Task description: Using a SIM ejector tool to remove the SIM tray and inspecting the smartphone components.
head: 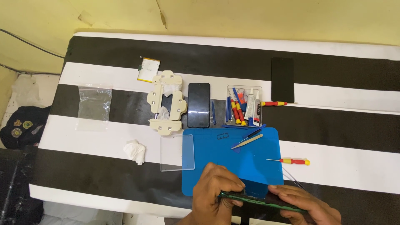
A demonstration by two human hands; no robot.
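Both hands grip green phone frame (262,201) edge-on at table's near edge: left hand (214,193), right hand (306,204). Risk: thin frame flexing, slipping off edge; tweezers (293,178) close by.

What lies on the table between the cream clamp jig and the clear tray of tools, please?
In the head view, a black phone lies face up between the cream clamp jig and the tool tray, with a thin blue pry tool beside it.

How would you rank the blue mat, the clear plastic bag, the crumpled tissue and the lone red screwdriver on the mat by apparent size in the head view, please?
1. Blue mat, clearly largest.
2. Clear plastic bag.
3. Lone red screwdriver and crumpled tissue: unsure, the screwdriver is longer but thinner.
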